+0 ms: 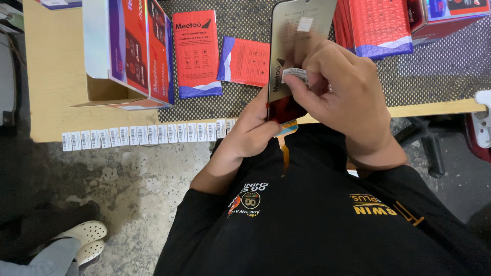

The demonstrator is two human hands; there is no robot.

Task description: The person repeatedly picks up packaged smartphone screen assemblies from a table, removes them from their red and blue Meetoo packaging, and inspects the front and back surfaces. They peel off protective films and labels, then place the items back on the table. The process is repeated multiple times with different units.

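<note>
I hold a flat phone screen panel (296, 30), silver-backed with an orange flex ribbon at its lower end, upright over the table edge. My left hand (253, 130) grips its lower left side. Fingers of my right hand (340, 89) press a small white barcode sticker (295, 74) onto the panel's back.
A row of white barcode stickers (146, 135) hangs along the wooden table's front edge (51, 102). On the dark mat lie a red flat packet (196, 51), a red-and-purple sleeve (245, 61), an open red box (138, 51) and red boxes (376, 25). Another person's white clogs (84, 240) stand lower left.
</note>
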